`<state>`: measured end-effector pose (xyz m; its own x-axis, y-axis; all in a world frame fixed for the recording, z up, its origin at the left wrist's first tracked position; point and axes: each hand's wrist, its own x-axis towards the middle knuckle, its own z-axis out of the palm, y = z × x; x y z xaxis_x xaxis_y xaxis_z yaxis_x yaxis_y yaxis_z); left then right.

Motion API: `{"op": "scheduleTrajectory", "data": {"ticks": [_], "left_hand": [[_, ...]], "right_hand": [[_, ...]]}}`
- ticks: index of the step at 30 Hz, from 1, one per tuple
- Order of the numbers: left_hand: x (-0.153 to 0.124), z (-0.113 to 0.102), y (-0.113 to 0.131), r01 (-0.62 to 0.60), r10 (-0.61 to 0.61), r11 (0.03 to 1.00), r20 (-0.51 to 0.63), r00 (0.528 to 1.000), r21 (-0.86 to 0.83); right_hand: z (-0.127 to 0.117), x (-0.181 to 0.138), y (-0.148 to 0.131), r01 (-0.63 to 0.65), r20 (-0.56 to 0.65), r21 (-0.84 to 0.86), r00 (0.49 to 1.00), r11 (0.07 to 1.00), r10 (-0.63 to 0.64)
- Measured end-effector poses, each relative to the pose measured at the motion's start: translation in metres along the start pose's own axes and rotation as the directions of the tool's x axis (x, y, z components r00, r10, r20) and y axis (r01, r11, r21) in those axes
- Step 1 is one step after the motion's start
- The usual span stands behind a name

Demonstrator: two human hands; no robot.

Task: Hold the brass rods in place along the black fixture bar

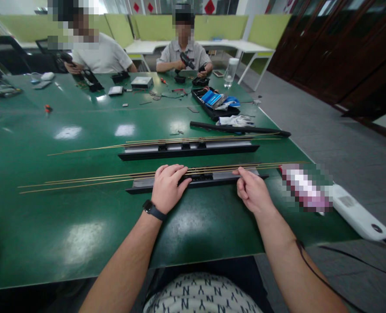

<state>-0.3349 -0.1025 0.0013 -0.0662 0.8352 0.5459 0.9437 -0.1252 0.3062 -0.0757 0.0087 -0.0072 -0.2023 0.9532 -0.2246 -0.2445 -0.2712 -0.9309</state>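
Head view: left hand (pixel 168 188) flat on rail (pixel 212 178), grip unclenched, palm down, likely pinning it steady. Right hand (pixel 252 191) grip pinched on rods (pixel 82 181) lying along rail top. Rail near bench (pixel 82 234) front edge; far rail (pixel 189 150) parallel behind.

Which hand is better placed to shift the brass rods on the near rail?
Probably the right hand: its fingertips pinch the brass rods over the near rail, toward its right end, while the left hand lies flat across that rail.
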Motion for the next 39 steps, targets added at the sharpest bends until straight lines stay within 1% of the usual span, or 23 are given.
{"op": "scheduleTrajectory", "data": {"ticks": [5, 8, 13, 19, 25, 33, 36, 39], "left_hand": [[0.000, 0.000, -0.001, -0.005, 0.005, 1.000, -0.001, 1.000, -0.003], [0.000, 0.000, 0.000, -0.002, 0.002, 1.000, 0.003, 1.000, 0.000], [0.000, -0.001, 0.000, -0.013, 0.013, 1.000, -0.006, 1.000, 0.004], [-0.001, 0.001, -0.001, -0.007, 0.007, 1.000, -0.002, 1.000, 0.008], [-0.001, 0.001, 0.000, -0.006, 0.006, 1.000, -0.010, 1.000, 0.001], [0.000, 0.000, 0.000, -0.009, 0.009, 1.000, -0.009, 1.000, -0.001], [0.000, 0.000, 0.000, -0.009, 0.009, 1.000, -0.015, 1.000, 0.000], [0.000, 0.000, 0.000, -0.009, 0.009, 1.000, -0.018, 1.000, -0.003]], "right_hand": [[-0.003, 0.001, -0.001, 0.049, -0.075, 0.015, 0.996, 0.999, -0.047], [-0.007, 0.004, -0.003, 0.083, -0.163, 0.033, 0.984, 0.996, -0.076], [-0.014, 0.009, -0.007, 0.125, -0.312, 0.059, 0.945, 0.990, -0.101], [-0.016, 0.011, -0.010, 0.149, -0.384, 0.062, 0.916, 0.987, -0.114], [-0.018, 0.011, -0.010, 0.151, -0.411, 0.058, 0.905, 0.987, -0.114], [-0.019, 0.012, -0.006, 0.165, -0.376, 0.022, 0.915, 0.986, -0.145], [-0.017, 0.010, -0.005, 0.143, -0.325, 0.027, 0.937, 0.989, -0.127], [-0.013, 0.008, -0.003, 0.096, -0.221, 0.040, 0.971, 0.995, -0.085]]}}
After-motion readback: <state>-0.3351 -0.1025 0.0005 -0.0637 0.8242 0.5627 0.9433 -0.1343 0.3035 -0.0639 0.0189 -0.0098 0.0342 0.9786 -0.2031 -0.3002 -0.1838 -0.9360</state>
